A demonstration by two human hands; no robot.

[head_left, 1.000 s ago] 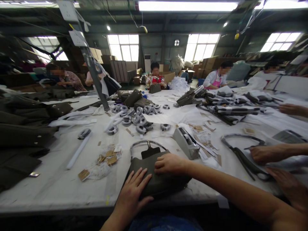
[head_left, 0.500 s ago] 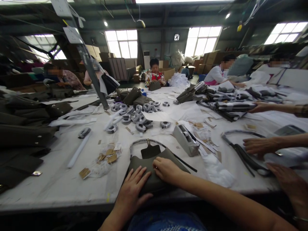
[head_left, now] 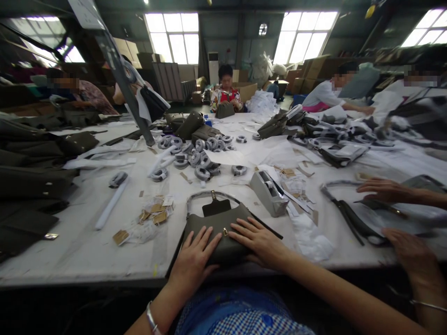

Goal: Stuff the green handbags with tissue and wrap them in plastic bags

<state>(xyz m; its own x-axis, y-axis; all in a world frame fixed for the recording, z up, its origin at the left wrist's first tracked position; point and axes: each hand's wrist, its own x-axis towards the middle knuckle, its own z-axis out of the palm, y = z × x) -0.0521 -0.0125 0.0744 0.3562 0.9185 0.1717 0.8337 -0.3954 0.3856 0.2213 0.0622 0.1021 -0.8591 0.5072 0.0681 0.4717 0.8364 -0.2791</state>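
A dark olive handbag [head_left: 218, 222] lies at the table's near edge, its wrapped handle looping away from me and a tab with a metal fitting [head_left: 216, 207] standing up behind its top edge. My left hand [head_left: 197, 251] rests on the bag's left part with fingers stretched. On the right part lies my right hand [head_left: 256, 239], fingers spread. Between the two hands a small gold clasp [head_left: 225, 231] shows on the bag's front. Both hands press on the bag without gripping it.
Right of the bag stands a grey tape dispenser [head_left: 268, 193]. Brown tags [head_left: 157, 214] lie to the left, wrapped rolled straps [head_left: 202, 158] farther back. Bags are piled at left [head_left: 31, 186]. A co-worker's hands [head_left: 387, 190] handle another bag [head_left: 349, 218] at right.
My right hand has opened from a curled pinch at the bag's middle and moved right to lie flat, uncovering the clasp. My left hand stays flat on the bag. The view has tilted down.
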